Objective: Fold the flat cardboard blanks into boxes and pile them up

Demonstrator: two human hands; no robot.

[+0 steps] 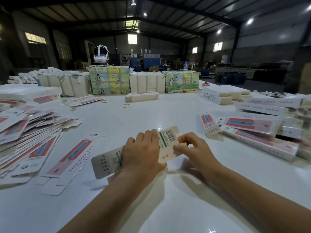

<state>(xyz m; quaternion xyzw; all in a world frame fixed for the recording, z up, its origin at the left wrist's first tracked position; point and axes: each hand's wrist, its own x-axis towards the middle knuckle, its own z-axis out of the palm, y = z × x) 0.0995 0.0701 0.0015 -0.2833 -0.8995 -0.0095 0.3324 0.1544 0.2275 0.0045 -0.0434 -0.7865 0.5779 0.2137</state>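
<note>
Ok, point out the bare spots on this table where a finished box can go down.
Bare white table lies near the person, below both forearms, and in the middle, between the long white carton in the hands and the yellow rubber band. Crowded: the fanned heap of flat pink-and-white blanks on the left, the pile of folded white boxes on the right.

held box (pixel 165 145) shows a barcode; flat blank (pixel 70 157) reads "10".

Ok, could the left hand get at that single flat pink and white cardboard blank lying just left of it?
Probably yes. The flat pink and white cardboard blank lies uncovered on the white table beside the left hand, but that hand now grips the half-folded box.
</note>
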